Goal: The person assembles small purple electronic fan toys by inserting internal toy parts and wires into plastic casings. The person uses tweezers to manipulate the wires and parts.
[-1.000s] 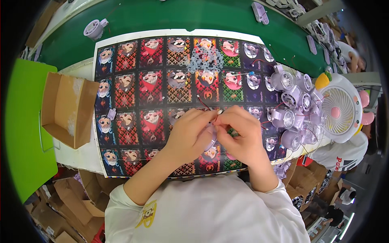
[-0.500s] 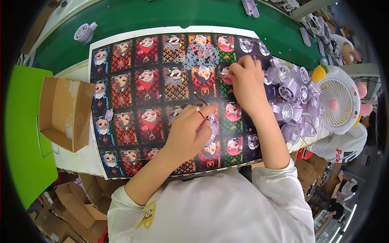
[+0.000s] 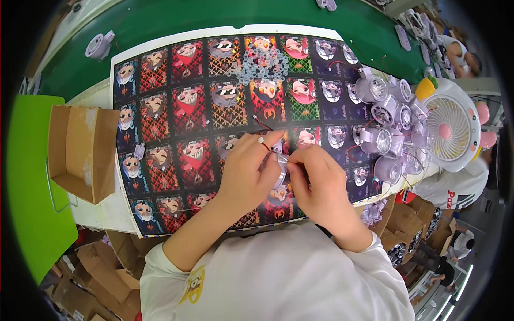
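Note:
My left hand (image 3: 247, 172) is closed around a small light-purple plastic housing (image 3: 280, 170) low over the middle of the printed sheet. A thin dark red wire (image 3: 261, 124) with a small white plug sticks out past its fingers. Right beside it, my right hand (image 3: 321, 184) pinches thumb and fingertips together against the housing's right side; anything between them is too small or hidden to name. Farther off on the sheet lies a loose heap of small clear rings (image 3: 262, 65).
The sheet of cartoon cards (image 3: 187, 125) covers the table. At right, several purple round housings (image 3: 383, 113) with wires are heaped beside a white fan (image 3: 448, 131). An open cardboard box (image 3: 75, 152) stands left, near a green chair (image 3: 29, 160). Behind runs a green belt (image 3: 176, 24).
My right hand has come back from beside the clear rings, toward me and leftward, to meet the housing in my left hand. The left hand has stayed nearly in place.

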Motion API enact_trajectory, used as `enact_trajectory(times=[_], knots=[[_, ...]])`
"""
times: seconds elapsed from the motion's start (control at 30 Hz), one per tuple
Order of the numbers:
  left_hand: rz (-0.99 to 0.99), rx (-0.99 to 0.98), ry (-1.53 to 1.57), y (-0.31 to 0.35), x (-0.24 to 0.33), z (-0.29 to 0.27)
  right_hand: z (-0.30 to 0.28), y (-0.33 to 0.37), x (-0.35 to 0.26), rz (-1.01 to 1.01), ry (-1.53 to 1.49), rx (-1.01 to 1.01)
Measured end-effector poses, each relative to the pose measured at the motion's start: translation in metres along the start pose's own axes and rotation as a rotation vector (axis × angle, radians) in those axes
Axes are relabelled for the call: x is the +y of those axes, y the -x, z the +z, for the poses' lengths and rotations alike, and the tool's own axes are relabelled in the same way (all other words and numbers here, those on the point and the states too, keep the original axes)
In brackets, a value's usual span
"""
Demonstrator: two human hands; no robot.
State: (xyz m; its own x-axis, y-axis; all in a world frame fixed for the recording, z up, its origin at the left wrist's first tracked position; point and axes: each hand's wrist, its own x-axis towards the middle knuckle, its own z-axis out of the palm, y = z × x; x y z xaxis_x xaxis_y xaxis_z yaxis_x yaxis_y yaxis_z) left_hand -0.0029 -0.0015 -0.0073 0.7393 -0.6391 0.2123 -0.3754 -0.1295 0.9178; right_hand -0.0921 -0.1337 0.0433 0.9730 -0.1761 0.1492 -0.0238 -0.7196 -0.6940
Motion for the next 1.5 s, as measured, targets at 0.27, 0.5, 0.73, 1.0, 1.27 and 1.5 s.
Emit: enact_trajectory(times=[0.27, 0.5, 0.73, 1.0, 1.27, 1.5], knots=[[0.013, 0.09, -0.037, 0.001, -0.001, 0.006, 0.015, 0.006, -0.01, 0.071, 0.027, 0.168], [0.024, 0.089, -0.058, 0.0, -0.001, 0.007, 0.008, -0.008, -0.001, 0.045, -0.006, 0.091], [0.033, 0.089, -0.005, 0.0, 0.0, 0.006, -0.036, -0.055, 0.008, -0.171, 0.136, -0.29], [-0.087, 0.01, 0.043, 0.006, 0.0, -0.001, -0.039, -0.055, 0.033, 0.012, 0.361, -0.335], [-0.532, 0.144, 0.796, 0.036, 0.01, -0.019, 0.005, -0.028, 0.044, -0.02, 0.336, 0.104], [-0.026, 0.236, 0.486, 0.058, 0.014, -0.043, -0.002, -0.068, 0.046, -0.136, 0.317, 0.07]])
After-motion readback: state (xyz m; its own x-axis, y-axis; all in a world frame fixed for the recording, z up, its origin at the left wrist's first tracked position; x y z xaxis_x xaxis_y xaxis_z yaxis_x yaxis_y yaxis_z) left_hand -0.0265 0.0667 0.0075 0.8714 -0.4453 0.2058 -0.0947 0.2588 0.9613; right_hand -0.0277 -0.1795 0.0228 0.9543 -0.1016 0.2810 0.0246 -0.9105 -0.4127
